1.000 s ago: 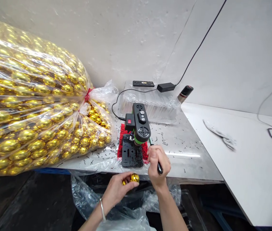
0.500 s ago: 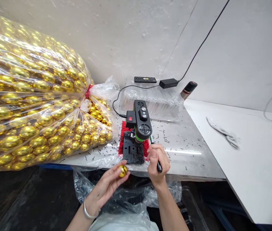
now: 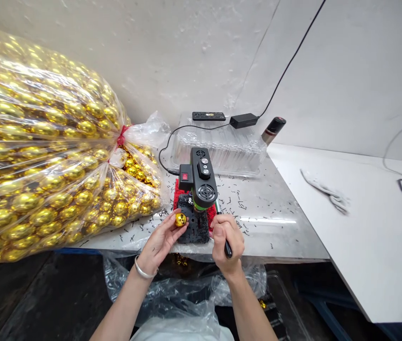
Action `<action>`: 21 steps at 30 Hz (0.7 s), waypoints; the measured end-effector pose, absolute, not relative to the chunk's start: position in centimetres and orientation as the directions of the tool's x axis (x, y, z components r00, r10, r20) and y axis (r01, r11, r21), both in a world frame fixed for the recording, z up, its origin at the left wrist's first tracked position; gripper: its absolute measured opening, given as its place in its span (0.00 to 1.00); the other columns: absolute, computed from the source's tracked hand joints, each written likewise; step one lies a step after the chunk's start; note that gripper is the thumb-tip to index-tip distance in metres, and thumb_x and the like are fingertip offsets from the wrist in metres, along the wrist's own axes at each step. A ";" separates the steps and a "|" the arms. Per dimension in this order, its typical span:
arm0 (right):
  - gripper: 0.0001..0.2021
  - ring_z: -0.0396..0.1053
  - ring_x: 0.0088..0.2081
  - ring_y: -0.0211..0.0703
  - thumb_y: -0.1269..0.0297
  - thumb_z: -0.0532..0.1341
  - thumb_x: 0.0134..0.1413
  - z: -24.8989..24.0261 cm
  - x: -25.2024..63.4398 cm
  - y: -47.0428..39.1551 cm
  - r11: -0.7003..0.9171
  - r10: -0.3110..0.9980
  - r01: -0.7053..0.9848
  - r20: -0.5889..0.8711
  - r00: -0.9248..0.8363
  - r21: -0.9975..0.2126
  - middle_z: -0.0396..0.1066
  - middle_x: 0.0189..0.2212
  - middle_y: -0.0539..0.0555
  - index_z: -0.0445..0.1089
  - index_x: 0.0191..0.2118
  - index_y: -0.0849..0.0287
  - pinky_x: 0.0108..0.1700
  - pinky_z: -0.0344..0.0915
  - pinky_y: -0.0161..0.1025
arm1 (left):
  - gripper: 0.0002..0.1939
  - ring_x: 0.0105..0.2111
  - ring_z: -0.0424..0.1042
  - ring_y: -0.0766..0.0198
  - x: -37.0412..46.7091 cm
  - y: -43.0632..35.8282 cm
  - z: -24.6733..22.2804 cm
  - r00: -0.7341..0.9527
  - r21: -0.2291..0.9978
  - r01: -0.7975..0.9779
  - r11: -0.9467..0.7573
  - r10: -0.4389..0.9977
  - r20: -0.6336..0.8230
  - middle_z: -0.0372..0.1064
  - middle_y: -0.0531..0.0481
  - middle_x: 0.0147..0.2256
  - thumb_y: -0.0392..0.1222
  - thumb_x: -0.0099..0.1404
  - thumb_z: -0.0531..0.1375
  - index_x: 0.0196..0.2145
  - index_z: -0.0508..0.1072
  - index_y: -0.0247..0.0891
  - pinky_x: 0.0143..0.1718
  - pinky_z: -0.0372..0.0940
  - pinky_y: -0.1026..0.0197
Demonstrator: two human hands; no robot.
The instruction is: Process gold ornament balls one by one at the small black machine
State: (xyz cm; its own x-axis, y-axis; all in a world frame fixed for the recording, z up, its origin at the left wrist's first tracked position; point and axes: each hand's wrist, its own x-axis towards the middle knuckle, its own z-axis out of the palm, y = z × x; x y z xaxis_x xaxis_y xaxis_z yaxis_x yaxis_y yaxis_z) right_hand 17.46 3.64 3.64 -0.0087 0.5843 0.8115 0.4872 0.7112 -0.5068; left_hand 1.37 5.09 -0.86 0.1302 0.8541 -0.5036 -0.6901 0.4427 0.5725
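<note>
Between its thumb and fingers my left hand (image 3: 163, 237) holds a shiny gold ball (image 3: 180, 219) with dark marks, over the near left part of a black slotted base plate (image 3: 194, 232). My right hand (image 3: 228, 241) is wrapped round the black-tipped lever (image 3: 228, 249) of a small black press machine (image 3: 204, 177). The machine's head stands above the plate, with a red switch (image 3: 185, 176) on its left side. Under the plate lies a red mat (image 3: 212, 214), partly covered by black shavings.
A large clear bag of gold balls (image 3: 44, 161) fills the left. Behind the machine are a clear plastic tray (image 3: 218, 151), a black remote (image 3: 208, 116), a power adapter (image 3: 244, 121) and a dark canister (image 3: 273, 130). A whitish glove (image 3: 325, 192) lies on the white table (image 3: 371, 237).
My left hand has moved up and forward with the gold ball, from the table's front edge to over the base plate. My right hand still grips the lever. The whole view has shifted slightly.
</note>
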 end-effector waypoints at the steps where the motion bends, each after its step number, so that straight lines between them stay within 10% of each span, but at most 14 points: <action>1: 0.12 0.64 0.30 0.36 0.79 0.51 0.57 3.7 17.4 3.6 0.712 0.581 0.489 0.814 -0.008 -0.504 0.62 0.23 0.49 0.60 0.27 0.58 0.30 0.61 0.36 | 0.14 0.39 0.76 0.62 1.3 5.2 -1.0 0.116 0.599 -0.676 0.429 0.865 -0.488 0.76 0.45 0.39 0.33 0.60 0.62 0.45 0.74 0.34 0.44 0.71 0.61; 11: 0.13 0.62 0.29 0.36 0.80 0.50 0.57 6.4 17.5 4.0 0.696 0.612 0.471 0.791 0.005 -0.542 0.59 0.21 0.48 0.57 0.25 0.57 0.30 0.58 0.36 | 0.20 0.39 0.74 0.58 3.9 6.9 -4.4 -0.159 0.994 -0.009 0.113 0.981 -0.113 0.76 0.45 0.40 0.47 0.54 0.66 0.44 0.74 0.37 0.44 0.67 0.55; 21: 0.11 0.63 0.30 0.37 0.80 0.51 0.57 5.8 17.9 3.8 0.708 0.605 0.491 0.795 -0.051 -0.507 0.62 0.22 0.49 0.61 0.27 0.58 0.31 0.60 0.36 | 0.15 0.46 0.72 0.54 4.5 6.7 -6.4 0.000 0.777 0.542 -0.321 0.924 0.382 0.74 0.43 0.46 0.46 0.62 0.61 0.45 0.73 0.39 0.50 0.64 0.50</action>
State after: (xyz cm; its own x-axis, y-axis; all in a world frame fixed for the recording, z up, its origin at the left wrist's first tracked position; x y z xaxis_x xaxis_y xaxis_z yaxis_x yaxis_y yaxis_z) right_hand 17.86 3.77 5.80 -0.0510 0.6047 0.7949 0.4908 0.7083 -0.5073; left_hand 4.50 6.73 -6.35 -0.0002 0.9240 0.3824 0.5415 -0.3213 0.7768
